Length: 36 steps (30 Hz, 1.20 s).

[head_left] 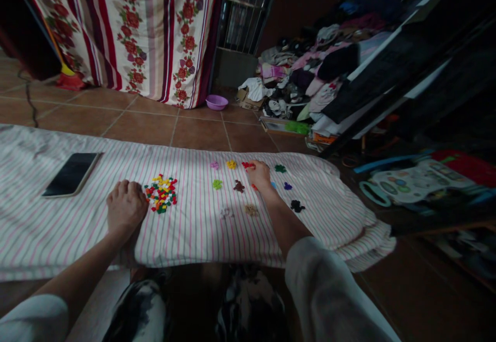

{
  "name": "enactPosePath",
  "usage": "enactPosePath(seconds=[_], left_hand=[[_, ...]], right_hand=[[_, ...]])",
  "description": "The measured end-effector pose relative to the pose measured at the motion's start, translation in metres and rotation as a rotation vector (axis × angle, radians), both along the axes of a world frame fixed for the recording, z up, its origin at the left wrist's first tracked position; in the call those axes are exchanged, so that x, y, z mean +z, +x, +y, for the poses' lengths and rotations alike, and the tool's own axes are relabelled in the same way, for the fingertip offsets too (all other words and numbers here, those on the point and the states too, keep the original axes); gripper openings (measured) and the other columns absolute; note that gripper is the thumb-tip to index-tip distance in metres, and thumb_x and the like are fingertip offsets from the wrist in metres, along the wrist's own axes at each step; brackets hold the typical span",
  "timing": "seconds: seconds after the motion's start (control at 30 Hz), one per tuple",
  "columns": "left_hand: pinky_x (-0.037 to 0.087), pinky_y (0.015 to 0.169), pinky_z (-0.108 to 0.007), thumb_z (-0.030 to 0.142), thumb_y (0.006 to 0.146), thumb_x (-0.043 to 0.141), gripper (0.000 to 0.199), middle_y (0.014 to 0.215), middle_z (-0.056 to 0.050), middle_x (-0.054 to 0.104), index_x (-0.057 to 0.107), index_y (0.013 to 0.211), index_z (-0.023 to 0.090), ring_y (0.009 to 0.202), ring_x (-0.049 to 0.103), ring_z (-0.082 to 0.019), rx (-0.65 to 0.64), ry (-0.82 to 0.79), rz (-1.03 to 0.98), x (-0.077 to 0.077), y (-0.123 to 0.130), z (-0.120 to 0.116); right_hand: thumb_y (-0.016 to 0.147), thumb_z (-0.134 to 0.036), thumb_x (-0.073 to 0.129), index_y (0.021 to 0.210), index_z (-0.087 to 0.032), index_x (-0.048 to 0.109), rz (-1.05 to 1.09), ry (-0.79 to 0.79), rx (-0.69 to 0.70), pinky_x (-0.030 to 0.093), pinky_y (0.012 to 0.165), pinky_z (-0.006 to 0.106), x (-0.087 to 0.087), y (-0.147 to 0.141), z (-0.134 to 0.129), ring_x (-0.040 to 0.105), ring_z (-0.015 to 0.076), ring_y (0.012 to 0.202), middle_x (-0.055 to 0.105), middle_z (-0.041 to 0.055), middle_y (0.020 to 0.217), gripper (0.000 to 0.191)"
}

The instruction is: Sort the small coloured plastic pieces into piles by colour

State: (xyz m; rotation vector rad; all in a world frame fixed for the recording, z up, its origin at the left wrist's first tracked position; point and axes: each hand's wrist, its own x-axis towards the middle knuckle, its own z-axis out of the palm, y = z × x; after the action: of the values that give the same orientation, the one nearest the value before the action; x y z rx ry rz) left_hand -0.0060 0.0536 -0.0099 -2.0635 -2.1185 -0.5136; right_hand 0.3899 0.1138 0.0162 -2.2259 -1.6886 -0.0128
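Note:
On a striped cloth [194, 233] lies a mixed pile of small coloured pieces [161, 193]. My left hand [126, 205] rests on the cloth just left of that pile, its fingers curled; what they hold, if anything, is hidden. Over at the small red pile [247, 165], my right hand [259, 173] has its fingertips together at the pieces. Around it are single-colour piles: yellow [231, 164], pink [214, 165], light green [217, 184], brown [238, 186], dark green [280, 168], dark blue [287, 186], black [297, 206], tan [251, 210] and white [227, 213]. Light blue and orange pieces are partly covered by my right hand.
A phone [72, 175] lies on the cloth at the left. Beyond the cloth are a floral curtain [155, 32], a purple basin [216, 102] on the tiled floor and a heap of clothes [306, 73]. A dark frame slants across the right side.

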Motion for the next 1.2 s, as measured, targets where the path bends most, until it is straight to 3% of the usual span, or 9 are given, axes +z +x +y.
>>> enactPosePath(seconds=[0.37, 0.73, 0.93, 1.2], left_hand=[[0.044, 0.095, -0.051, 0.026, 0.089, 0.036, 0.028, 0.121, -0.023, 0.058, 0.057, 0.102, 0.013, 0.121, 0.051, -0.037, 0.0, -0.01, -0.007, 0.001, 0.001, 0.0], [0.044, 0.094, -0.049, 0.027, 0.089, 0.036, 0.024, 0.112, -0.019, 0.059, 0.055, 0.098, 0.015, 0.12, 0.051, -0.036, 0.005, -0.016, 0.031, 0.001, 0.002, 0.0], [0.043, 0.094, -0.05, 0.028, 0.089, 0.035, 0.025, 0.112, -0.02, 0.059, 0.055, 0.1, 0.015, 0.12, 0.051, -0.037, 0.001, -0.012, 0.012, 0.001, 0.002, 0.0], [0.043, 0.094, -0.049, 0.027, 0.089, 0.036, 0.025, 0.115, -0.02, 0.058, 0.055, 0.1, 0.014, 0.12, 0.051, -0.036, 0.006, -0.013, 0.018, 0.001, 0.002, 0.0]], right_hand=[[0.086, -0.013, 0.054, 0.119, -0.011, 0.067, -0.075, -0.161, -0.044, 0.043, 0.094, 0.025, -0.01, 0.006, 0.01, 0.062, 0.021, 0.108, 0.069, 0.0143, 0.112, 0.036], [0.09, -0.029, 0.059, 0.137, -0.02, 0.054, -0.059, -0.256, 0.059, 0.042, 0.095, 0.027, -0.003, 0.009, 0.018, 0.058, 0.0218, 0.115, 0.058, 0.0143, 0.128, 0.048], [0.093, -0.031, 0.053, 0.13, -0.026, 0.059, -0.061, -0.274, 0.089, 0.043, 0.092, 0.029, 0.001, 0.005, 0.019, 0.059, 0.0206, 0.107, 0.056, 0.0119, 0.125, 0.038], [0.094, -0.032, 0.053, 0.115, -0.021, 0.065, -0.072, -0.237, 0.046, 0.044, 0.085, 0.028, -0.002, 0.004, 0.02, 0.06, 0.0206, 0.101, 0.058, 0.0124, 0.117, 0.027]])
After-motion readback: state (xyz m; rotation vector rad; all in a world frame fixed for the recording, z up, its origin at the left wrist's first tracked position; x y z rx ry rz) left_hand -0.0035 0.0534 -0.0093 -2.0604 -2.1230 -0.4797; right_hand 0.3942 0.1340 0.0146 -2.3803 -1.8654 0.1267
